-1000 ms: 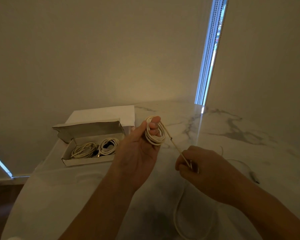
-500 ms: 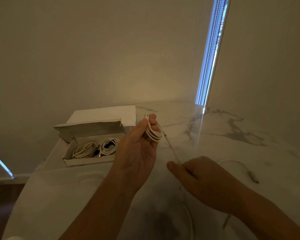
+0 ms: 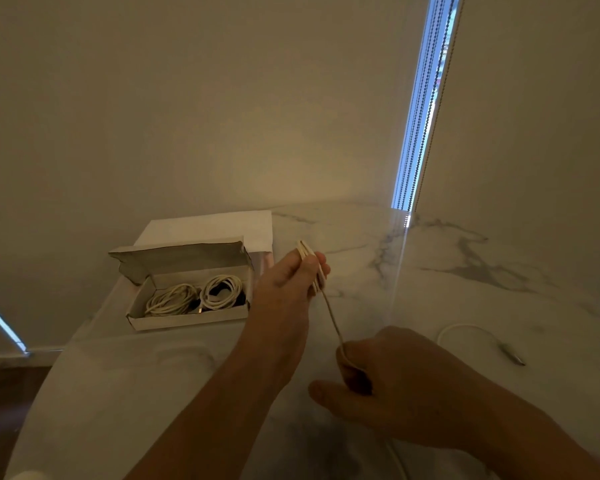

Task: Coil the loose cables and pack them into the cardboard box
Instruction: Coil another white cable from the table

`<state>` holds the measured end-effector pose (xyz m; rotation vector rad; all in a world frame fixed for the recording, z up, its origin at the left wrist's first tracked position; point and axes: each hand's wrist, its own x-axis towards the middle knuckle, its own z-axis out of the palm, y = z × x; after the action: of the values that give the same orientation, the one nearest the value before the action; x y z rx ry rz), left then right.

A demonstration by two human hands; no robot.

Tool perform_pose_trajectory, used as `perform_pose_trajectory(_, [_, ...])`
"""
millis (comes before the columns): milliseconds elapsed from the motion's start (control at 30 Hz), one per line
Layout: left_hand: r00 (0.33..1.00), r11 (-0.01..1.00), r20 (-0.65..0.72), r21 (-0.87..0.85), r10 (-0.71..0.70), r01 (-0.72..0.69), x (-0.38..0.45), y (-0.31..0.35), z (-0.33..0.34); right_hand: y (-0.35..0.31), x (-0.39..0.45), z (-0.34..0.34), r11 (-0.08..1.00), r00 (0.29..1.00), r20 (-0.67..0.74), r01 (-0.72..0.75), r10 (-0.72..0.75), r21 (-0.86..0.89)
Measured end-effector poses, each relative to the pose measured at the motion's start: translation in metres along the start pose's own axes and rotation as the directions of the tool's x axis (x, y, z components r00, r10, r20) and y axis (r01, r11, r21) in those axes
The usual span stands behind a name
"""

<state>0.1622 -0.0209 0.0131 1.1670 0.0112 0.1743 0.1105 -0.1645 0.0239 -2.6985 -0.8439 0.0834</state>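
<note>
My left hand (image 3: 288, 282) is raised over the marble table and pinches a small coil of white cable (image 3: 307, 252), seen edge-on between thumb and fingers. From the coil a taut strand (image 3: 331, 317) runs down to my right hand (image 3: 392, 386), which grips it in a closed fist. The cable's loose tail (image 3: 465, 329) curves on the table to the right and ends in a dark plug (image 3: 513, 355). The open cardboard box (image 3: 187, 318) stands at the left, lid flap up, with two coiled white cables (image 3: 194, 296) inside.
A white sheet of paper (image 3: 222, 226) lies behind the box. The marble table (image 3: 499, 271) meets the walls at the back and right. A bright window slit with bead chains (image 3: 423, 109) runs down the corner. The table's left edge (image 3: 63, 358) drops to a dark floor.
My left hand has turned, so the coil now shows edge-on instead of as a ring. My right hand has slid lower and toward me along the strand. More tail lies exposed at the right.
</note>
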Motion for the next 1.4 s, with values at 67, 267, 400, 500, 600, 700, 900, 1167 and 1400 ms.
perform_pose_trajectory(67, [0.998,0.964,0.042,0.260,0.045,-0.054,-0.002,-0.003,-0.002,0.002,-0.001,0.001,0.999,0.999,-0.025,0.047,-0.047,-0.015])
perform_pose_trajectory(267, [0.966,0.743,0.257,0.651,-0.022,-0.156,-0.005,-0.002,-0.005,0.013,-0.003,0.001,0.994,0.977,-0.183,0.105,-0.108,-0.024])
perform_pose_trajectory(400, [0.938,0.731,0.323,0.670,-0.128,-0.131,-0.003,0.000,-0.007,0.023,-0.004,-0.007,0.995,0.947,-0.311,0.094,-0.084,0.016])
perform_pose_trajectory(500, [0.919,0.695,0.338,0.710,-0.201,-0.110,-0.003,0.003,-0.006,0.031,-0.003,-0.010,0.999,0.907,-0.419,0.042,-0.041,-0.006])
perform_pose_trajectory(600, [0.909,0.675,0.321,0.735,-0.265,-0.063,-0.004,0.006,-0.005,0.039,-0.001,-0.009,0.998,0.882,-0.472,-0.030,0.001,-0.055])
perform_pose_trajectory(700, [0.898,0.722,0.312,0.692,-0.310,0.008,-0.008,0.013,-0.004,0.045,0.003,-0.007,0.993,0.844,-0.536,-0.069,0.005,-0.099])
perform_pose_trajectory(900, [0.881,0.741,0.408,0.663,-0.239,-0.105,-0.013,0.018,-0.005,0.048,0.009,-0.004,0.993,0.781,-0.625,-0.070,-0.003,-0.093])
perform_pose_trajectory(1167, [0.904,0.816,0.378,0.576,-0.202,-0.058,-0.009,0.016,-0.008,0.056,0.016,0.002,0.987,0.798,-0.593,-0.156,0.102,-0.040])
perform_pose_trajectory(1400, [0.906,0.955,0.326,0.208,-0.271,0.211,-0.004,0.018,-0.013,0.049,0.017,0.007,0.986,0.817,-0.552,-0.150,0.168,0.078])
